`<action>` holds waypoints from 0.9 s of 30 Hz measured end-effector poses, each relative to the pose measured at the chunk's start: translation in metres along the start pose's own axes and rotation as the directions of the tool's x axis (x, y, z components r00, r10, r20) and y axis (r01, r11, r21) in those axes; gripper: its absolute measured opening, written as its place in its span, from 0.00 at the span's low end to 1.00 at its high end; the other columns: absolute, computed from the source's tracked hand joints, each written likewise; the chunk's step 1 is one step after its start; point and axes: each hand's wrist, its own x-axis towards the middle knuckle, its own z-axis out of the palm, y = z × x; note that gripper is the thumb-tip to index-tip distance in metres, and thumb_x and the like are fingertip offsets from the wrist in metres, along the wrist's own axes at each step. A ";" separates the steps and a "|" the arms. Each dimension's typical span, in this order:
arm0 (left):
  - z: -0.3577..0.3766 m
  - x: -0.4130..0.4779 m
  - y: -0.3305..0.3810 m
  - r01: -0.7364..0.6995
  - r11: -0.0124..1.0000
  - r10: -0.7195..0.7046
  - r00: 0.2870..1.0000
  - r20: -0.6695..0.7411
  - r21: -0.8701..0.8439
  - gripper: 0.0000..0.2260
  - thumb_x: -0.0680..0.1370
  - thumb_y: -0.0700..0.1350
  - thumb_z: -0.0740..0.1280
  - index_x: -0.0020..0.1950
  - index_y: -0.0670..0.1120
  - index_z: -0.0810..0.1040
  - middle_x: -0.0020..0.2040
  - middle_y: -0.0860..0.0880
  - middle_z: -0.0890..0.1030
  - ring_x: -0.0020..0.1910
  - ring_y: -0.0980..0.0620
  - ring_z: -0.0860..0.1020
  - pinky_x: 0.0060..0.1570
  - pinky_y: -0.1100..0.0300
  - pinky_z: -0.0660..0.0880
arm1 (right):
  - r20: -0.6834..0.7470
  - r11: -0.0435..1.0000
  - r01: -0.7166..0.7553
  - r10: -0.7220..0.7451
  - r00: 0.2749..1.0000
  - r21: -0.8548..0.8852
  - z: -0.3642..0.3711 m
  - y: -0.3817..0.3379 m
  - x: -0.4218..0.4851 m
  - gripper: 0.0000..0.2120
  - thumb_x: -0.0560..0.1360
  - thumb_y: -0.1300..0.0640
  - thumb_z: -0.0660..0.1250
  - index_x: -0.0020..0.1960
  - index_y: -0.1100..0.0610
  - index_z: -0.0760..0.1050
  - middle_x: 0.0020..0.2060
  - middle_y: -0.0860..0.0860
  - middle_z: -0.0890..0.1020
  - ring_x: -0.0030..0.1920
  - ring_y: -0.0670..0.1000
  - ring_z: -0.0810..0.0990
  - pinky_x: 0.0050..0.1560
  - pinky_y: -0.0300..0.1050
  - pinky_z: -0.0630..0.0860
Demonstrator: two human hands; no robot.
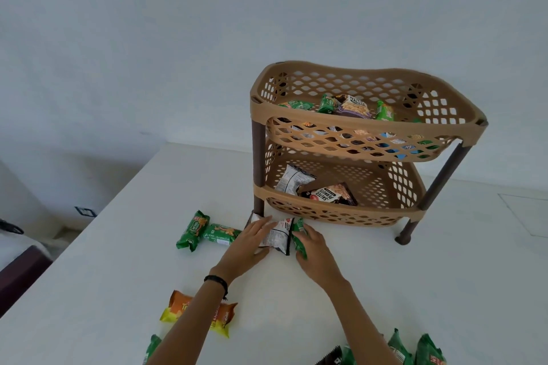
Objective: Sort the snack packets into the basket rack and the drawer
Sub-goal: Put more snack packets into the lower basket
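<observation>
Left hand (250,241) lays straight fingers on the silver packet (277,238); right hand (315,250) curls fingers round a green packet (299,241).

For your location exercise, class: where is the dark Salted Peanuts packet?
In the head view, the dark Salted Peanuts packet lies in the rack's lower basket, right of a white packet.

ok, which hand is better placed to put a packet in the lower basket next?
Right, probably. The right hand grips the green packet just in front of the lower basket; the left hand only lies flat on the white packet, with no grip yet.
</observation>
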 end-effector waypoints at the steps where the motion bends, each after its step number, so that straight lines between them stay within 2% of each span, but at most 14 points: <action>1: 0.000 0.002 0.000 0.003 1.000 -0.003 1.000 0.013 0.005 0.28 0.78 0.48 0.64 0.76 0.51 0.57 0.76 0.50 0.59 0.74 0.51 0.59 0.72 0.57 0.60 | 0.006 1.000 -0.008 0.008 1.000 -0.004 0.001 0.000 0.000 0.24 0.76 0.60 0.60 0.72 0.53 0.63 0.74 0.51 0.59 0.72 0.54 0.59 0.70 0.49 0.66; 4: 0.001 0.008 -0.002 0.011 1.000 -0.012 0.998 0.058 0.019 0.30 0.77 0.49 0.65 0.76 0.51 0.55 0.77 0.51 0.57 0.76 0.51 0.55 0.74 0.56 0.55 | -0.014 1.000 0.003 -0.003 1.000 -0.008 0.002 0.004 -0.002 0.22 0.76 0.61 0.60 0.69 0.54 0.67 0.73 0.50 0.61 0.70 0.53 0.63 0.68 0.47 0.68; 6: 0.001 0.010 -0.005 0.016 1.000 -0.019 0.996 0.090 0.025 0.31 0.77 0.50 0.65 0.76 0.51 0.54 0.77 0.52 0.56 0.76 0.52 0.52 0.74 0.57 0.52 | -0.045 0.999 0.032 -0.032 0.999 0.008 0.000 0.006 -0.003 0.15 0.75 0.62 0.61 0.61 0.56 0.74 0.69 0.51 0.67 0.65 0.52 0.68 0.64 0.44 0.70; 8: 0.001 0.011 -0.006 0.017 1.000 -0.018 0.996 0.087 0.015 0.31 0.76 0.50 0.66 0.76 0.50 0.56 0.76 0.51 0.59 0.76 0.52 0.54 0.74 0.57 0.53 | -0.082 0.998 0.031 -0.027 0.996 0.051 -0.004 0.006 -0.004 0.09 0.74 0.63 0.64 0.52 0.57 0.78 0.62 0.51 0.73 0.60 0.51 0.73 0.59 0.43 0.73; 10: 0.001 0.013 -0.007 0.018 1.000 -0.019 0.998 0.057 0.015 0.30 0.75 0.49 0.68 0.75 0.50 0.60 0.73 0.50 0.65 0.73 0.51 0.61 0.72 0.59 0.58 | -0.126 0.993 0.016 -0.001 0.992 0.114 -0.007 0.005 -0.005 0.06 0.73 0.64 0.66 0.49 0.57 0.77 0.55 0.51 0.75 0.55 0.50 0.76 0.55 0.44 0.75; 13: 0.000 0.013 -0.007 0.037 0.997 -0.041 0.997 0.059 0.070 0.30 0.73 0.51 0.69 0.73 0.52 0.62 0.69 0.51 0.68 0.68 0.52 0.64 0.69 0.59 0.63 | -0.116 0.989 -0.008 0.025 0.993 0.148 -0.007 0.005 -0.007 0.15 0.71 0.61 0.68 0.57 0.55 0.73 0.57 0.50 0.73 0.57 0.50 0.74 0.54 0.42 0.75; 15: 0.000 0.013 -0.007 0.048 0.991 -0.057 0.996 0.074 0.124 0.31 0.73 0.53 0.69 0.73 0.53 0.62 0.68 0.51 0.68 0.66 0.52 0.64 0.67 0.58 0.64 | -0.039 0.986 -0.051 0.058 0.998 0.160 -0.005 0.006 -0.009 0.26 0.71 0.58 0.70 0.66 0.52 0.66 0.62 0.50 0.70 0.61 0.50 0.71 0.58 0.44 0.74; 17: 0.000 0.012 -0.007 0.043 0.987 -0.056 0.995 0.080 0.155 0.31 0.72 0.55 0.69 0.73 0.53 0.63 0.68 0.50 0.67 0.66 0.51 0.65 0.67 0.57 0.65 | 0.027 0.982 -0.096 0.093 0.995 0.160 -0.002 0.007 -0.012 0.33 0.71 0.57 0.70 0.72 0.49 0.58 0.63 0.51 0.69 0.62 0.50 0.70 0.59 0.45 0.74; 19: 0.000 0.010 -0.007 0.028 0.989 -0.041 0.995 0.089 0.143 0.31 0.71 0.56 0.69 0.72 0.53 0.64 0.69 0.51 0.67 0.68 0.51 0.64 0.69 0.55 0.63 | 0.039 0.985 -0.113 0.108 0.993 0.134 0.002 0.007 -0.014 0.35 0.73 0.58 0.68 0.73 0.48 0.54 0.62 0.52 0.70 0.61 0.50 0.72 0.57 0.44 0.75; 23: 0.002 0.006 -0.008 0.031 0.991 -0.050 0.987 0.152 0.129 0.32 0.72 0.56 0.70 0.73 0.53 0.62 0.74 0.52 0.62 0.74 0.51 0.57 0.74 0.51 0.58 | 0.017 0.989 -0.112 0.111 0.994 0.100 0.002 0.013 -0.017 0.30 0.74 0.59 0.64 0.72 0.49 0.56 0.62 0.53 0.72 0.61 0.51 0.72 0.53 0.43 0.75; 27: 0.001 0.005 -0.006 0.046 0.993 -0.060 0.989 0.132 0.112 0.30 0.73 0.54 0.69 0.72 0.53 0.63 0.72 0.52 0.66 0.73 0.52 0.60 0.73 0.53 0.59 | 0.075 0.981 -0.123 0.113 0.991 0.152 -0.004 0.020 -0.018 0.29 0.73 0.61 0.65 0.71 0.50 0.60 0.62 0.54 0.74 0.60 0.50 0.73 0.54 0.44 0.76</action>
